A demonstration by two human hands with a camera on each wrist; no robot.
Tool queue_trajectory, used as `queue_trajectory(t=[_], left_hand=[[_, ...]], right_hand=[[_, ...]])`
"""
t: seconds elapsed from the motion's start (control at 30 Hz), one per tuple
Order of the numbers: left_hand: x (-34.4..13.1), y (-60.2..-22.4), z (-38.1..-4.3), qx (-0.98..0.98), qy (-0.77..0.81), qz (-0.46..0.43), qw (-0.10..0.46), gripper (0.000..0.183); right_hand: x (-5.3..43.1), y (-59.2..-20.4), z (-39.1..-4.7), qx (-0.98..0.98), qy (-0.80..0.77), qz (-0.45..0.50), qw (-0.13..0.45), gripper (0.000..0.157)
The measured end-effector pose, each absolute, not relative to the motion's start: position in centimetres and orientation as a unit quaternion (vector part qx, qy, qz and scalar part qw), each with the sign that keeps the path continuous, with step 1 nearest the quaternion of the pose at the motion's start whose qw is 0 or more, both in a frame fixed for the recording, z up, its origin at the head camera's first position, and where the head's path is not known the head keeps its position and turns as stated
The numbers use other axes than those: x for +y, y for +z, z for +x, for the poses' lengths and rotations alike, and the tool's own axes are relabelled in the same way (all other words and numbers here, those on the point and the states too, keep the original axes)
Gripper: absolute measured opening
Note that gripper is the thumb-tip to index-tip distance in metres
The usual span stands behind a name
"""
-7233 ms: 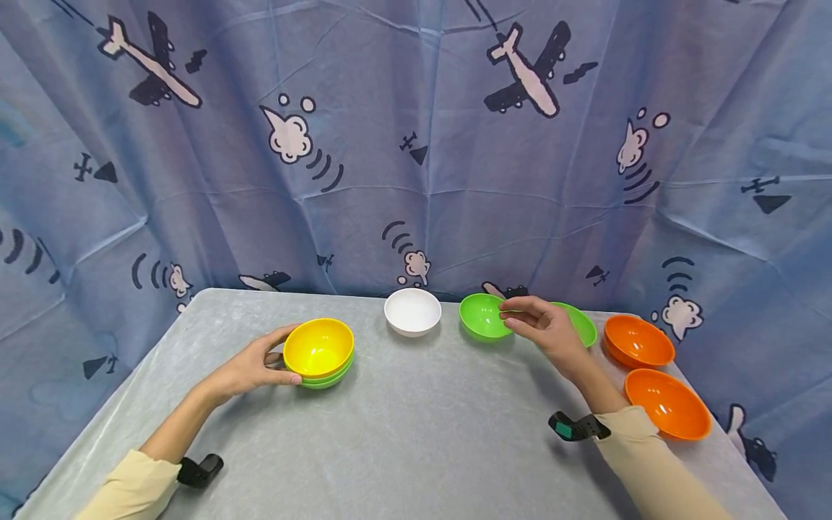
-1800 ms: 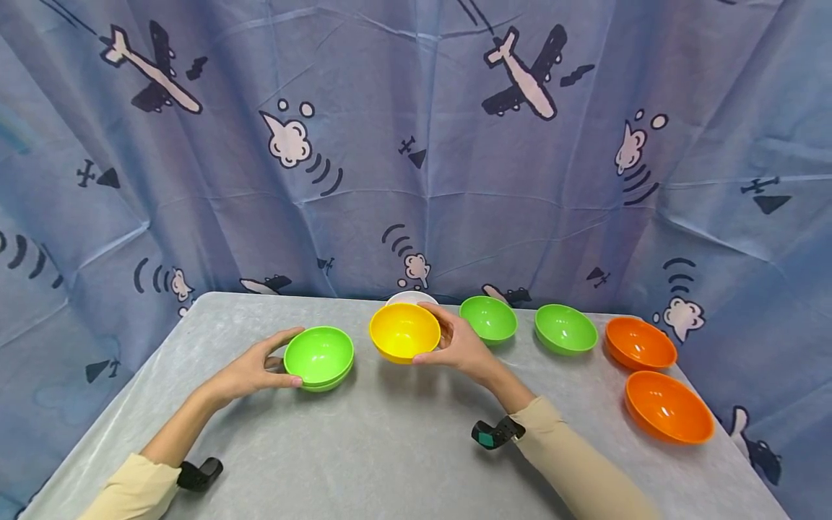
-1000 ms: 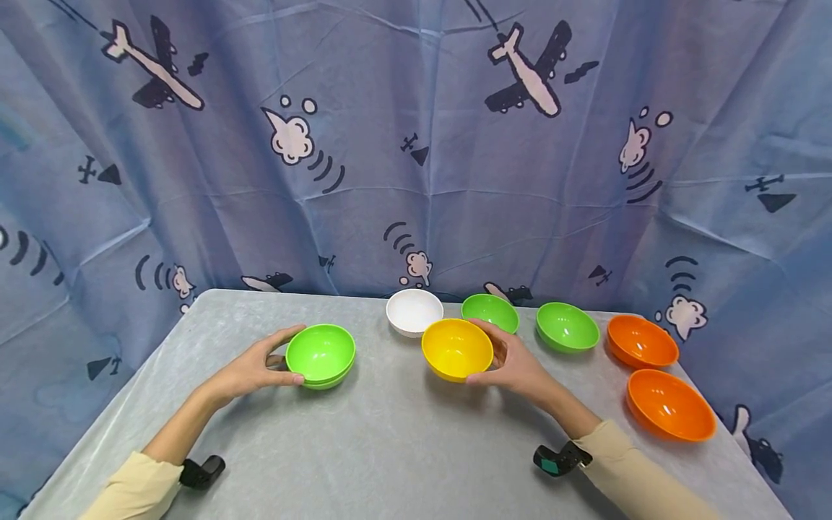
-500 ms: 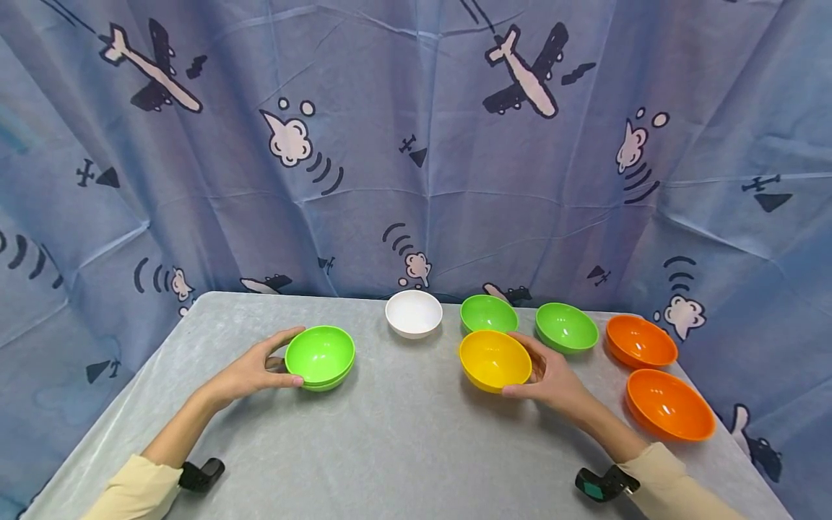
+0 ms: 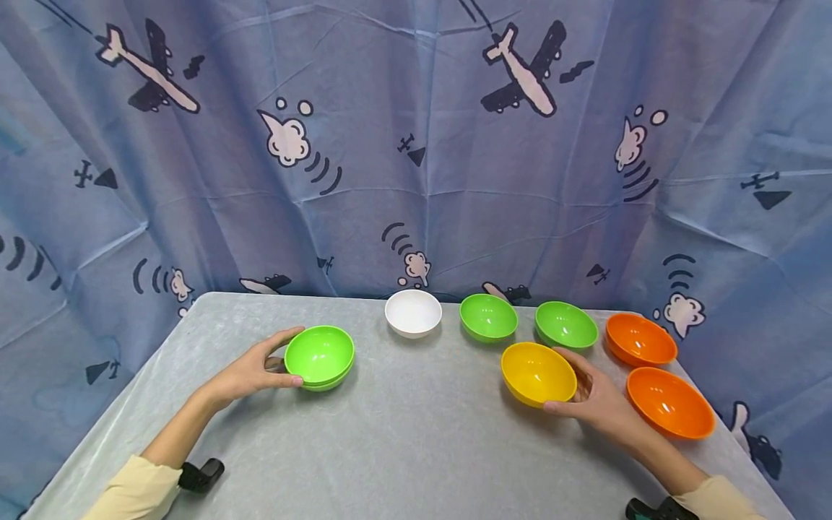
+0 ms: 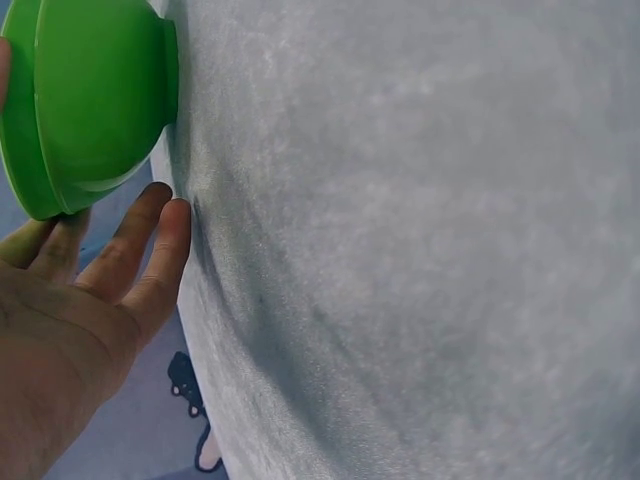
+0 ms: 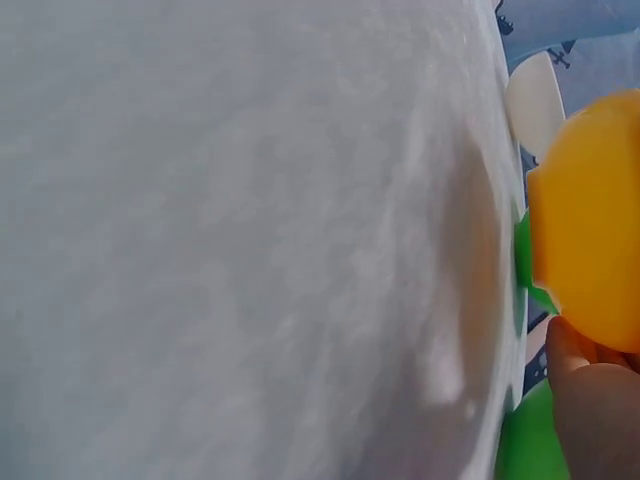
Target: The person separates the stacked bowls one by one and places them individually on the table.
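Two nested green bowls (image 5: 320, 352) stand on the left part of the table. My left hand (image 5: 256, 367) holds this stack at its left side, thumb in front and fingers behind. In the left wrist view the green bowls (image 6: 95, 95) show from the side, with fingertips at the rim. A yellow bowl (image 5: 536, 374) is gripped at its right side by my right hand (image 5: 598, 397), thumb toward me. The right wrist view shows the yellow bowl (image 7: 595, 220) raised off the table, its shadow on the cloth.
Along the back of the grey table (image 5: 403, 448) stand a white bowl (image 5: 413, 313), a green bowl (image 5: 489, 318) and another green bowl (image 5: 566, 325). Two orange bowls, one at the back (image 5: 640, 339) and one nearer (image 5: 669, 403), stand at the right edge. A patterned curtain (image 5: 364, 144) hangs behind.
The yellow bowl was on top of the green stack earlier. My right hand has lifted it off and carried it right, past the white bowl. The left hand has kept its place.
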State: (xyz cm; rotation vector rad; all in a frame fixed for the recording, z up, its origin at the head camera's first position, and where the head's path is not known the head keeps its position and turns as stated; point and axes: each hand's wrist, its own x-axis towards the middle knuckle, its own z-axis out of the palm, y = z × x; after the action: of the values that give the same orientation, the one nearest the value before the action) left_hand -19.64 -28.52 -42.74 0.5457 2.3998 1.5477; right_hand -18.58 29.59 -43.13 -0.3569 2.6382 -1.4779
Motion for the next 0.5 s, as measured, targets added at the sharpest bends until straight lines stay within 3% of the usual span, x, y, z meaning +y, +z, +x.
queue_trajectory(t=[0.5], left_hand=[[-28.5,-42.8,-19.7,0.821,0.529,0.182,0.118,0.093]], right_hand=[[32.5,-44.0,-16.8,0.881,-0.467,-0.058,0.056,0.093]])
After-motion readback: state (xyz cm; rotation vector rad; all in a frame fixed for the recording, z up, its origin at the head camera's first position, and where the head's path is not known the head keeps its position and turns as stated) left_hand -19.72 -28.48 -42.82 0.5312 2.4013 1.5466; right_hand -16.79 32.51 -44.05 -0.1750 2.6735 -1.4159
